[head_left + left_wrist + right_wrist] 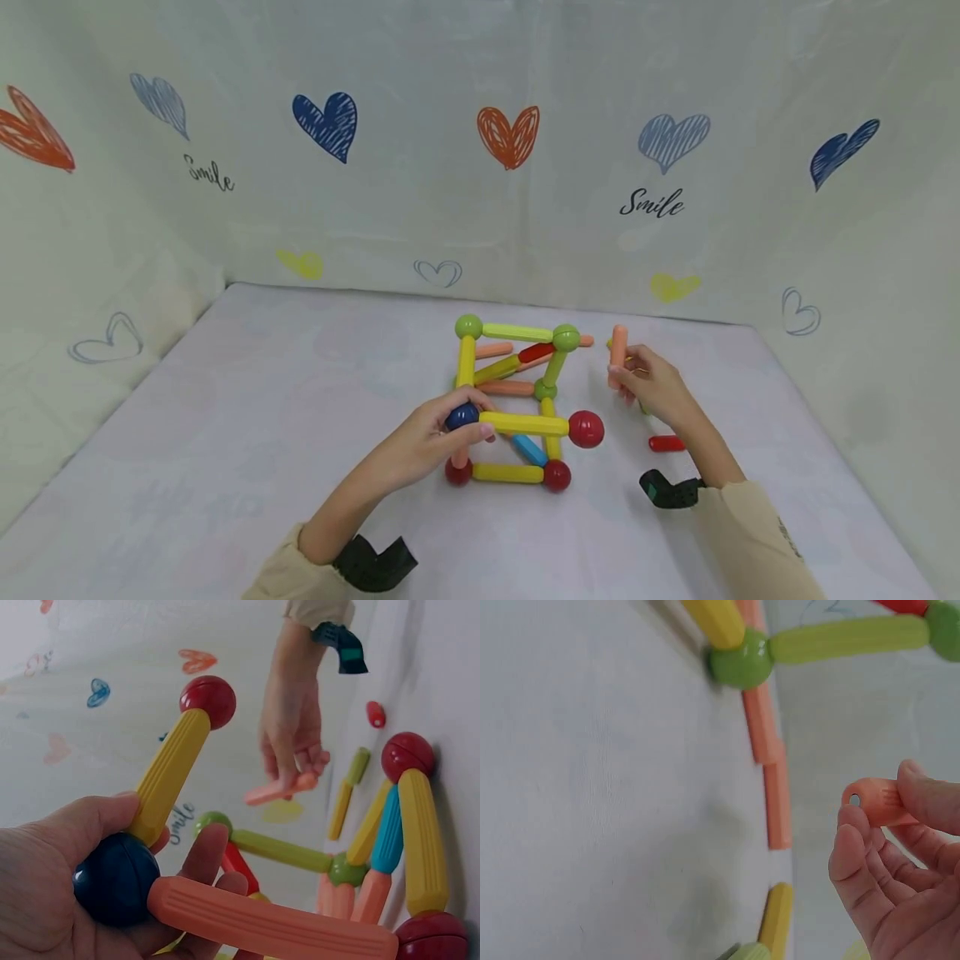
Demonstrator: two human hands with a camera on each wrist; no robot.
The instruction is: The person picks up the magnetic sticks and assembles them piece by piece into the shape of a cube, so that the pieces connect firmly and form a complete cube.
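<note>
A frame of coloured sticks and balls stands on the table, with green balls [566, 337] at the back and red balls [557, 475] in front. My left hand [416, 442] grips the frame's dark blue ball [116, 879], thumb against the yellow stick [525, 424] that runs from it to a raised red ball [586, 429]. From the same blue ball an orange stick [274, 916] leads down to a lower red ball. Right of the frame, my right hand [656, 385] pinches a loose orange stick [618, 354] above the table; its end shows a small round disc in the right wrist view.
Loose orange sticks [778, 802] and a yellow one [776, 919] lie behind and beside the frame. A red stick [667, 443] rests near my right wrist. A blue stick [530, 450] lies within the frame's outline. A white curtain with hearts [508, 137] hangs behind the table.
</note>
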